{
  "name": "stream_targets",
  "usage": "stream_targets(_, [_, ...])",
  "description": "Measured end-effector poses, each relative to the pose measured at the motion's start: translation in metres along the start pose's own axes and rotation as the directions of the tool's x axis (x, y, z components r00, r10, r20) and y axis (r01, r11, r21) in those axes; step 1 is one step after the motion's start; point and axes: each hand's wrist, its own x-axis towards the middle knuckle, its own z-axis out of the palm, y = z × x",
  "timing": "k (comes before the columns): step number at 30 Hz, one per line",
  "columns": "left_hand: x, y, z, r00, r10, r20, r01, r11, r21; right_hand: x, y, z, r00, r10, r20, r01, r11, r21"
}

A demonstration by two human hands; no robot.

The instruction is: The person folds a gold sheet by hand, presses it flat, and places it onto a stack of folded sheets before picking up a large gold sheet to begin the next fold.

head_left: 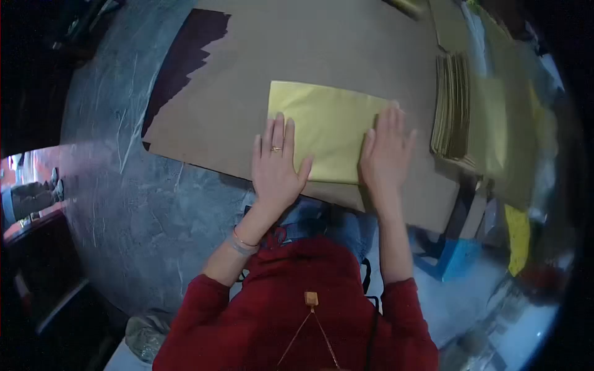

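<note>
A flat, yellow rectangular sheet (331,127), paper-like and slightly creased, lies on a large piece of brown cardboard (297,43). My left hand (276,161) rests flat over its left edge, fingers stretched out and a ring on one finger. Over the right edge lies my right hand (388,151), also flat, with its fingers extended away from me. Both thumbs point inward across the sheet. Neither hand grips anything.
Folded brown sheets stand in a stack (450,105) at the cardboard's right side. Beyond it are more yellowish sheets (495,130), blurred. A blue object (458,260) sits low at the right. The grey floor (148,235) shows at the left.
</note>
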Motion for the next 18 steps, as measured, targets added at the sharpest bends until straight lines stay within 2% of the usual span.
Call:
stream_targets(2, [0.001,0.002,-0.003,1.000,-0.008,0.008,0.008,1.000,0.023,-0.007,-0.036,0.001,0.991,-0.121,-0.063,0.135,0.931,0.338])
stream_targets(4, [0.000,0.001,0.000,1.000,0.026,-0.017,-0.025,0.996,0.083,-0.014,-0.064,0.005,0.970,-0.229,-0.084,0.244,0.893,0.379])
stream_targets(5, [-0.001,-0.001,0.004,1.000,0.025,-0.003,-0.025,0.994,0.103,-0.018,-0.062,0.011,0.977,-0.200,-0.079,0.215,0.901,0.377])
stream_targets(7, [0.000,0.002,-0.001,1.000,0.004,0.028,-0.007,0.995,0.102,-0.021,-0.058,0.017,0.970,-0.224,-0.093,0.239,0.822,0.517])
stream_targets(9, [0.001,0.000,0.001,1.000,0.026,0.006,-0.026,0.995,0.091,-0.018,-0.037,0.022,0.973,-0.216,-0.086,0.229,0.834,0.502])
stream_targets(11, [0.001,0.004,-0.003,0.999,-0.011,0.043,0.007,0.995,0.103,-0.023,-0.012,0.029,0.987,-0.161,-0.007,0.150,0.902,0.405])
stream_targets(12, [0.002,0.005,-0.005,0.999,-0.010,0.052,0.005,0.995,0.101,-0.025,0.005,0.018,0.987,-0.162,-0.018,0.146,0.834,0.533])
stream_targets(13, [0.001,0.006,-0.004,0.998,-0.017,0.058,0.011,0.994,0.105,-0.029,0.017,0.020,0.986,-0.168,-0.011,0.148,0.830,0.537])
stream_targets(15, [0.001,0.004,-0.002,0.999,-0.028,0.047,0.022,0.993,0.116,-0.028,0.034,0.027,0.996,-0.088,-0.020,0.088,0.897,0.433])
stream_targets(18, [0.002,0.008,-0.007,0.994,-0.059,0.091,0.047,0.991,0.127,-0.027,0.042,0.028,0.999,-0.039,0.026,0.025,0.912,0.410])
